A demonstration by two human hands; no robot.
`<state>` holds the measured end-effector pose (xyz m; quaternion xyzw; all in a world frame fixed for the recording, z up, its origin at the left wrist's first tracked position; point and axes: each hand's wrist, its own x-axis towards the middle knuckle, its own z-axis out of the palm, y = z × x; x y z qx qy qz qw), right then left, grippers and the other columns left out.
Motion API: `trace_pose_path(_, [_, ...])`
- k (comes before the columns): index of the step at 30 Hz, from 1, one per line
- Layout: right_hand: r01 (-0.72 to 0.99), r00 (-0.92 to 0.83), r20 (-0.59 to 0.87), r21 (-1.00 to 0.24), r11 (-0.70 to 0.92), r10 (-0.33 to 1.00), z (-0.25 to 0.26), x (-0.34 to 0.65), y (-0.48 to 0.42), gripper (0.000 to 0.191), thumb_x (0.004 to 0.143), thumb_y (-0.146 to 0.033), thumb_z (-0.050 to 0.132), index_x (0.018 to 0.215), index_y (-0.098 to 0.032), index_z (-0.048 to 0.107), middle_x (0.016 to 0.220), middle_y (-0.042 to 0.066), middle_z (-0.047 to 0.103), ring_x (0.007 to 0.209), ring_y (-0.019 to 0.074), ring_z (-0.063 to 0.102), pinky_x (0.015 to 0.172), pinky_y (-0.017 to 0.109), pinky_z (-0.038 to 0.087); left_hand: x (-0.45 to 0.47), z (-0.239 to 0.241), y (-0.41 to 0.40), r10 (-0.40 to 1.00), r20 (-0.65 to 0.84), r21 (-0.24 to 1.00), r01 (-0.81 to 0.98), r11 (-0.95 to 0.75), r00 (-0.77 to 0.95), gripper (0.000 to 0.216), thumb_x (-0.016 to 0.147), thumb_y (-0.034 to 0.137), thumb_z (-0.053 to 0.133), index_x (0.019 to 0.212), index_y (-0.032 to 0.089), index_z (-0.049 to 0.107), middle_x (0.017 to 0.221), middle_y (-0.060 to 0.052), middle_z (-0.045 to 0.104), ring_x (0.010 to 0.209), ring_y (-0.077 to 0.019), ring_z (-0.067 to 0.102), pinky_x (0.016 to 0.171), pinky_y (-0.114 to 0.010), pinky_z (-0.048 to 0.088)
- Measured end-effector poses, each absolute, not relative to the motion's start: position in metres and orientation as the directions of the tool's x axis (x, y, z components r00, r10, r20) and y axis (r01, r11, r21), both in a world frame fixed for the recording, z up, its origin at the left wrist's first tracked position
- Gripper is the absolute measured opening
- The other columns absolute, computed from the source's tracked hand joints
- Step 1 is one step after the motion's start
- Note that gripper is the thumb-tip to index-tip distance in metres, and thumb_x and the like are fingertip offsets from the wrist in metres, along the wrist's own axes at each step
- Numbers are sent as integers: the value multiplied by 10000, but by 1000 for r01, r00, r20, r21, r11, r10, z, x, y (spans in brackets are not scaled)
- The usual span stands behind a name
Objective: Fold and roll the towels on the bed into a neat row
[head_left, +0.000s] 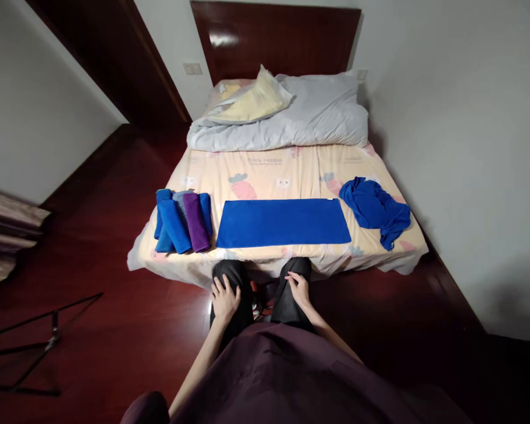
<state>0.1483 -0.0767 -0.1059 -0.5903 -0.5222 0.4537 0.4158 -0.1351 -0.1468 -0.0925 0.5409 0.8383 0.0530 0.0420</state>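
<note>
My left hand (pixel 224 298) lies flat on my left thigh, fingers stretched out, holding nothing. My right hand (pixel 299 289) rests the same way on my right thigh, open and empty. Just beyond my knees a blue towel (pixel 283 222) is spread flat along the near edge of the bed (pixel 291 168). To its left sit several rolled towels (pixel 183 221), blue ones and a purple one. A crumpled blue towel (pixel 375 209) lies at the right side of the bed.
A grey duvet (pixel 291 118) and a yellow pillow (pixel 251 103) are heaped at the head of the bed against a dark wooden headboard (pixel 274 38). A white wall runs along the right. Dark wooden floor (pixel 115 282) surrounds the bed; a black metal stand (pixel 35 341) lies at left.
</note>
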Motion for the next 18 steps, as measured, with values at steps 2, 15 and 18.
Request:
trace_pose_path(2, [55, 39, -228, -972, -230, 973, -99, 137, -63, 351, 850, -437, 694, 1081, -189, 788, 978, 104, 820, 974, 270, 751, 1017, 425, 529, -134, -93, -148, 913, -5, 110, 908, 405, -407, 752, 1010, 441, 419, 1606, -11, 340, 1632, -360, 315, 1493, -500, 371, 1115, -652, 435])
trace_pose_path(15, [-743, -26, -643, -499, -445, 765, -99, 75, 13, 242, 807, -225, 771, 1038, -207, 701, 1202, 82, 781, 993, 188, 769, 896, 316, 594, -144, -68, 17, 950, -59, 277, 919, -279, 306, 476, 1019, 309, 431, 1422, 127, 609, 1562, -157, 539, 1534, -297, 394, 1252, -486, 364])
trace_pose_path(18, [-768, -6, -648, -484, -418, 761, -106, 68, 23, 276, 808, -242, 794, 1062, -210, 692, 1237, 98, 769, 994, 202, 772, 876, 326, 603, -112, -56, 101, 878, -117, 298, 860, -415, 465, 453, 1020, 301, 457, 1410, 143, 623, 1562, -147, 542, 1520, -276, 413, 1245, -443, 369])
